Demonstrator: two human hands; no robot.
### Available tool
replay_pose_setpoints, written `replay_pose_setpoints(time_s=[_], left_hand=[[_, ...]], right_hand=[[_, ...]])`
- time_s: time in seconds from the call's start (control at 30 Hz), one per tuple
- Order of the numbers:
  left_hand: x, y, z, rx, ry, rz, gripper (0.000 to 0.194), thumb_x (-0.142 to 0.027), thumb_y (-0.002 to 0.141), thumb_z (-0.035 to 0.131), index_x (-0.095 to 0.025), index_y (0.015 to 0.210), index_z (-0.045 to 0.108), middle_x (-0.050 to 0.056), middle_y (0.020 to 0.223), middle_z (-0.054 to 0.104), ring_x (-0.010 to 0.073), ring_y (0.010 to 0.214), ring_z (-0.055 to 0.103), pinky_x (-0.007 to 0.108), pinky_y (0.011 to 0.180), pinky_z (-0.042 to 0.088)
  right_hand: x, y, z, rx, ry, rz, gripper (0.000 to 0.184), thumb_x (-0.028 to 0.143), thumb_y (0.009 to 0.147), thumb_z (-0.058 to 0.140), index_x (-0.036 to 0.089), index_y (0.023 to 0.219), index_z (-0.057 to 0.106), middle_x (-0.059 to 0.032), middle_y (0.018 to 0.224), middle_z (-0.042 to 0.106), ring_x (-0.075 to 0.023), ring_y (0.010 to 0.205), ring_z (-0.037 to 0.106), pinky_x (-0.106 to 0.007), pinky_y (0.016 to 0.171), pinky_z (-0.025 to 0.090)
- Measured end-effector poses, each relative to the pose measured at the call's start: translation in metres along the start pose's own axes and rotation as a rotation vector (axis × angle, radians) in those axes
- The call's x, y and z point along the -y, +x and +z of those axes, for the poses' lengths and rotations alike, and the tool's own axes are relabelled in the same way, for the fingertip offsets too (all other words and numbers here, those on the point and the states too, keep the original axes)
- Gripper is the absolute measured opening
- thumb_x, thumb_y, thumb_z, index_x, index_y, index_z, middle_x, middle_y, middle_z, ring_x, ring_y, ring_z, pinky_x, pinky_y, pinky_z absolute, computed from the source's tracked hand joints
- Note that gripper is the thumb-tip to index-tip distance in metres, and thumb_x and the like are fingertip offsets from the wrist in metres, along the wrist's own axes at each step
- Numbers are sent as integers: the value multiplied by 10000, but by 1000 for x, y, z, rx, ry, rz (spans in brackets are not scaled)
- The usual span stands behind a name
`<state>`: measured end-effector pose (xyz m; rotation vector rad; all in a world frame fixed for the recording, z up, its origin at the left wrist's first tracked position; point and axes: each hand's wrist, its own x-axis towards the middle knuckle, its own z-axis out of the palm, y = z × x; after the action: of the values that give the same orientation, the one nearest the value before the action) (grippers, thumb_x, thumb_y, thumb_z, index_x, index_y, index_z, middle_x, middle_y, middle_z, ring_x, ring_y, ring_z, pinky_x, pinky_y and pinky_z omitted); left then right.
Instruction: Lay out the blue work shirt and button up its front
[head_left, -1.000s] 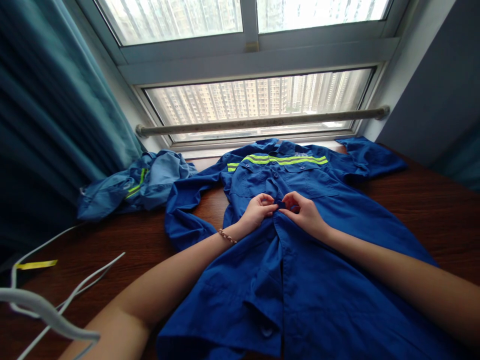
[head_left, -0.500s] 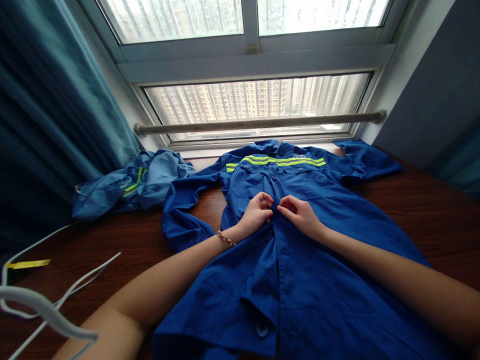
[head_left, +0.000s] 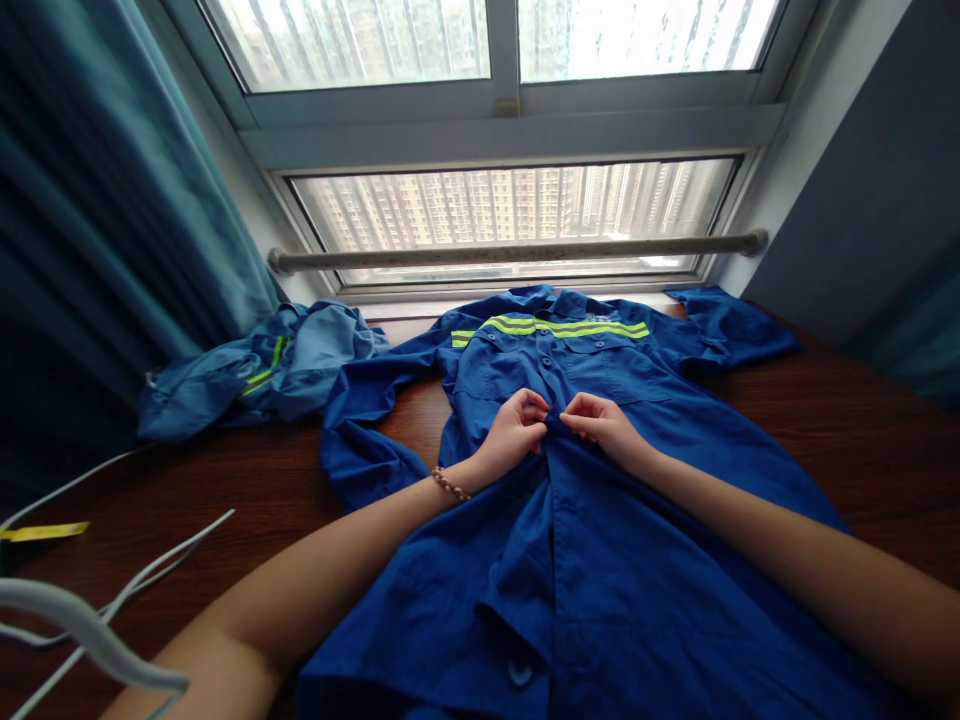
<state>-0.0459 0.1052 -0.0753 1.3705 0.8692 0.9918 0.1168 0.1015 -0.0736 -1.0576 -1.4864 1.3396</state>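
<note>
A blue work jacket (head_left: 645, 540) with yellow-green reflective stripes across the chest lies front up, its collar toward the window. My left hand (head_left: 517, 430) pinches the front placket at mid-chest, fingers curled. Close beside it, my right hand (head_left: 600, 428) pinches the other side of the same spot between thumb and forefinger. Any button between the fingertips is hidden. Above the hands, the upper placket lies together with buttons showing. Below them the front edges part, and a button (head_left: 519, 672) shows near the lower hem.
A lighter blue folded garment (head_left: 322, 345) with a reflective stripe lies at the left by the curtain (head_left: 150, 180). White cables (head_left: 82, 620) and a yellow tag (head_left: 45, 532) are at the lower left of the brown wooden surface (head_left: 277, 490). A metal bar (head_left: 517, 254) crosses the window.
Both hands stay at the same place on the placket, with my right fingertips slightly farther right. The view has shifted a little.
</note>
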Motion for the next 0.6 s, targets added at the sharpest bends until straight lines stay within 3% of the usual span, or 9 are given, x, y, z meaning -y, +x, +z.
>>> replay_pose_setpoints(time_s=[0.17,0.33,0.6], left_hand=[[-3,-2,1,-4,119,-71,152,-260,705,562,-146,771,486,-60,482,493,70,381,464,164,362,328],[-4,-1,0,35,192,-96,177,-297,716,568,-121,704,573,-48,458,487,52,373,412,166,365,285],[-3,0,1,-26,85,-109,153,-267,671,601,-125,710,562,-58,462,491,49,379,409,166,374,286]], right_hand=[[-4,-11,8,-205,-312,-236,195,329,775,555,163,681,511,24,591,510,-104,533,447,-217,502,329],[-2,-19,14,-224,-549,-377,114,261,811,514,177,734,522,27,596,506,-104,516,447,-222,505,328],[-7,-12,13,-233,-553,-364,57,236,810,502,182,828,499,4,702,538,-127,606,497,-225,552,377]])
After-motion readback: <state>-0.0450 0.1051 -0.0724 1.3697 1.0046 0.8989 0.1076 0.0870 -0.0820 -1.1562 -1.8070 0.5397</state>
